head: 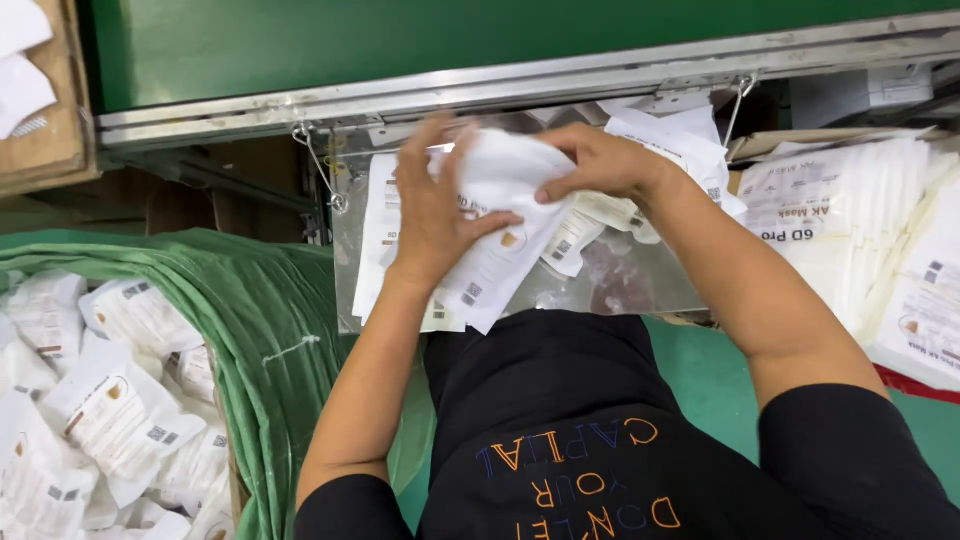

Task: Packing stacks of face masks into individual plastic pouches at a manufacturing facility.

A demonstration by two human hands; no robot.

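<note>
Both hands work at a clear plastic tray [640,285] hung by wire hooks from a grey metal rail [520,85]; everything else is placed from that tray. Above its middle the left hand [435,215] clasps a white flat pouch [490,265], fingers spread over its face, thumb pressed across it. The pouch has a small square code patch near its lower end and a little brown mark. The right hand [600,160] has its grip closed on a white folded mask [510,165] at the pouch's upper end; motion blur hides how far the mask sits inside the pouch.

More white pouches [665,140] lie in the tray behind the hands, partly covered by them. To the tray's right a stack of the same pouches [850,220] fans out, cut off at the frame edge. To its lower left a bin lined with green plastic [270,330] holds a heap of filled pouches [110,400], each with a code patch. Up and left of the tray a cardboard box [55,130] is only partly in view.
</note>
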